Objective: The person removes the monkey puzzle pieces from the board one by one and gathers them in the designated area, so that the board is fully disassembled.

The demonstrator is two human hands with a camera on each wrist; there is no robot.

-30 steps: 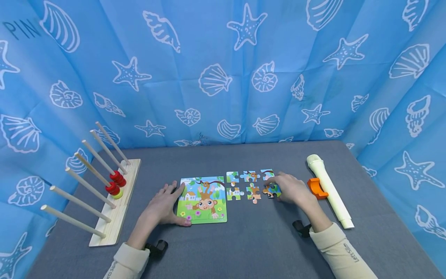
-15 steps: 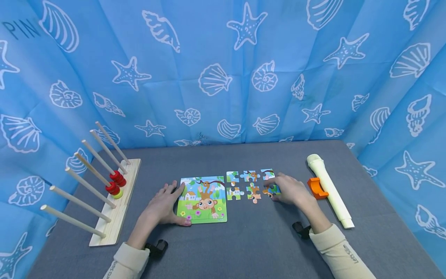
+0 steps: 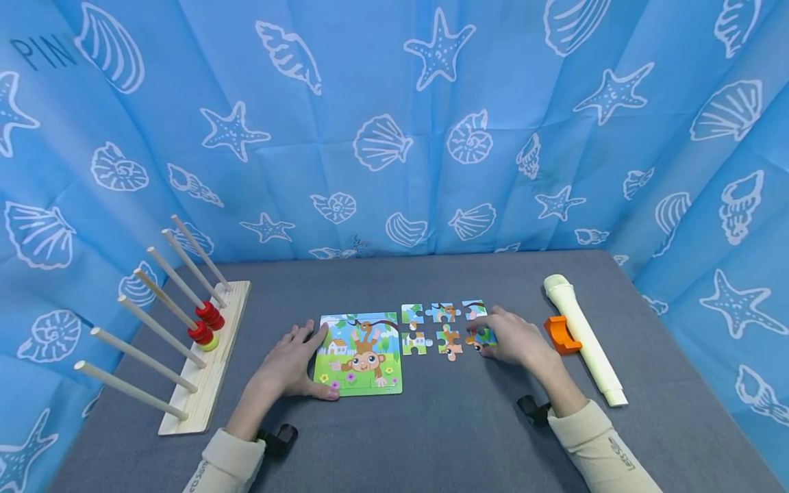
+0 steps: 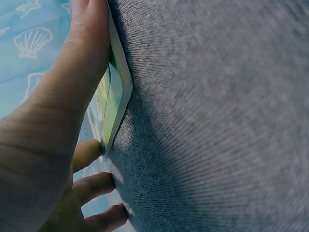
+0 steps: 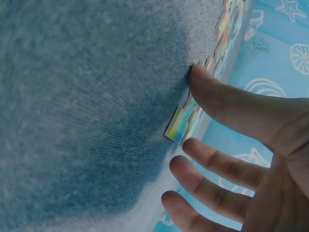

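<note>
Curtain (image 3: 394,89), blue w/ white shells & starfish, hung across back and both sides. Table (image 3: 419,438), grey cloth top, stood in front. Peg stand (image 3: 206,383), pale wood w/ 7 pegs, was at far L, set at a slant. Sleeves (image 3: 231,459), cream w/ printed lettering, came in from the bottom. Mic-shaped stick (image 3: 582,335), pale cream, lay at a slant on the R, well apart from the stand.

Monkey puzzle (image 3: 357,354), square & green-edged, lay flat approx mid-table, just R of the L hand (image 3: 292,366). That hand's fingers were spread wide: thumb on puzzle's near L corner, index at its upper L edge, other fingertips down by the cloth, past the puzzle (per L wrist cam). R hand (image 3: 514,337) had thumb & fingers apart too, loosely bent, w/ a clear gap btwn them in the R wrist cam.

Orange block (image 3: 560,335), curved, sat right beside the stick, betw. it and R hand. Red rings (image 3: 209,315) sat on two pegs, w/ a yellow ring (image 3: 211,341) under one set.

Loose pcs: six, in 2 rows of 3 just R of puzzle. Near-row R-end piece (image 3: 483,338) was btwn R thumb & index, index at its upper side, thumb at lower; couldn't tell how firmly they pressed.
</note>
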